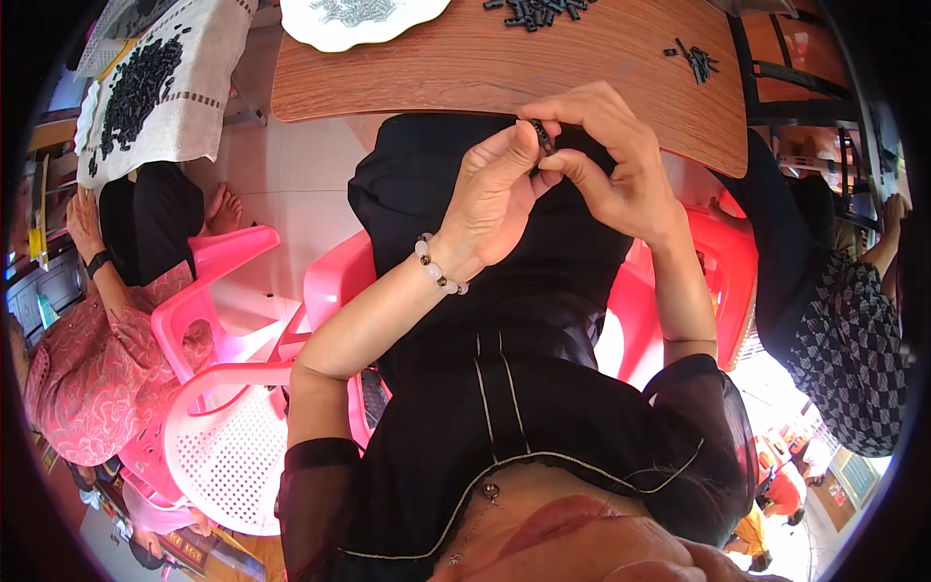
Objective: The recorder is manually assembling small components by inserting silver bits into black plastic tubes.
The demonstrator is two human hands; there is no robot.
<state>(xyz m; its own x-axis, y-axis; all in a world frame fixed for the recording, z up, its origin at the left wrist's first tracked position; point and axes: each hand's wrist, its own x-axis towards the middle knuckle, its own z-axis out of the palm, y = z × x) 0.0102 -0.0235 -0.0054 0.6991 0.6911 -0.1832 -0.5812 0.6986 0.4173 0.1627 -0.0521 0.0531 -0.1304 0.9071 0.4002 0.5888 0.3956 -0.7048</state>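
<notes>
My left hand point(497, 189) and my right hand point(621, 160) meet over my lap, just in front of the table's near edge. Between their fingertips is a small black piece point(542, 136), short and dark like the loose ones on the table. The left thumb and fingers pinch it, and the right thumb and forefinger close on it from the other side. Fingers cover part of it, so its exact kind is unclear. A beaded bracelet point(433, 274) circles my left wrist.
The brown wooden table point(407, 82) bears a white scalloped plate point(308, 37) of small grey bits, a black pile point(533, 14) and a smaller pile point(696, 62). At left, a cloth-covered table point(199, 121) holds more black pieces point(141, 87). People sit on both sides; pink chairs point(339, 272) stand nearby.
</notes>
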